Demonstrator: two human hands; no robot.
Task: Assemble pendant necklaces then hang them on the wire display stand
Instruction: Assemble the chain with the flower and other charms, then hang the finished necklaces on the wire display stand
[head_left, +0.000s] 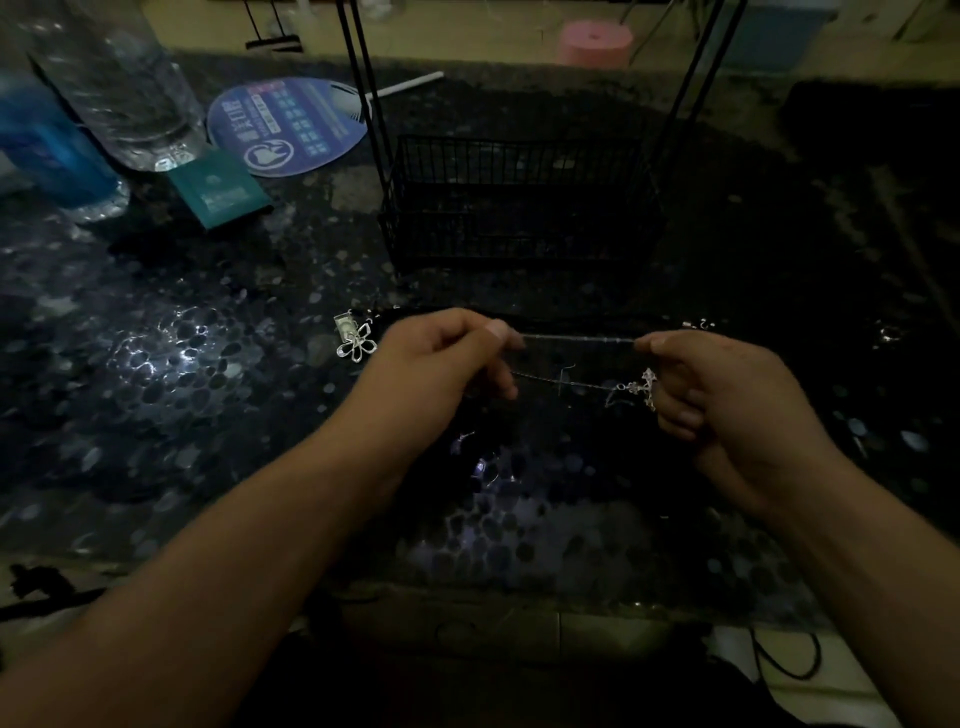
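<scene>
A thin silver chain (576, 339) is stretched taut between my two hands above the dark table. My left hand (441, 358) pinches one end of it between thumb and forefinger. My right hand (727, 395) pinches the other end, and a small silver cross-shaped pendant (644, 387) hangs by its fingers on a lower strand of the chain. A silver flower-shaped pendant (358, 343) lies on the table just left of my left hand. The black wire display stand (519, 202) with its basket base and tall uprights rises behind my hands.
At the back left are a clear water bottle (124, 88), a blue bottle (47, 140), a green booklet (221, 189) and a round blue hand fan (291, 124). Small silver pieces (698, 325) lie at the right. The table's front edge runs near my forearms.
</scene>
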